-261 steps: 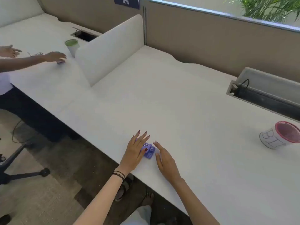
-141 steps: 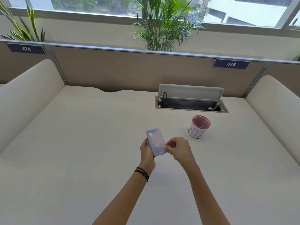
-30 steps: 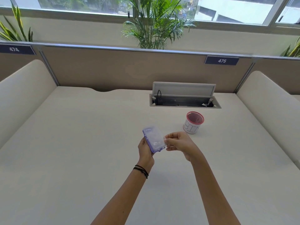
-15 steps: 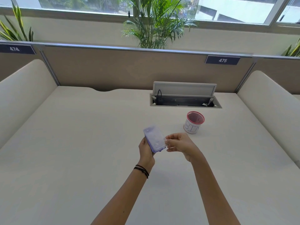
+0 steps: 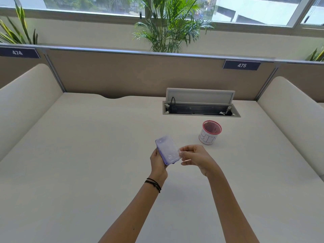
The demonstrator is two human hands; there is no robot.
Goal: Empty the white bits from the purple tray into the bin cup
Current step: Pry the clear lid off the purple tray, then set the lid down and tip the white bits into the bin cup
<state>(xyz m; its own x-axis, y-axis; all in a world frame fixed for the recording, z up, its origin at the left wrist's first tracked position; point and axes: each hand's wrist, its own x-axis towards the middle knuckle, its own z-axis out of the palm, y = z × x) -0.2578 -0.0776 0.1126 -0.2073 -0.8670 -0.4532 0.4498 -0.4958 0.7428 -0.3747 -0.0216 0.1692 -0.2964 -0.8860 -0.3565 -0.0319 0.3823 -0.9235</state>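
At mid-frame the left hand (image 5: 157,163) holds the purple tray (image 5: 168,150) from below, fingers hidden behind it. Its clear lid blurs the white bits inside. The right hand (image 5: 194,157) pinches the lid's right edge. The bin cup (image 5: 210,132) stands on the surface (image 5: 87,155) to the upper right, contents indiscernible.

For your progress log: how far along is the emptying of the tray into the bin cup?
Done: the tray is lifted off the desk, held in the left hand. In hand: the right hand pinches its near corner. Left: the tray is not yet over the bin cup, which stands apart; no bits seen tipped.
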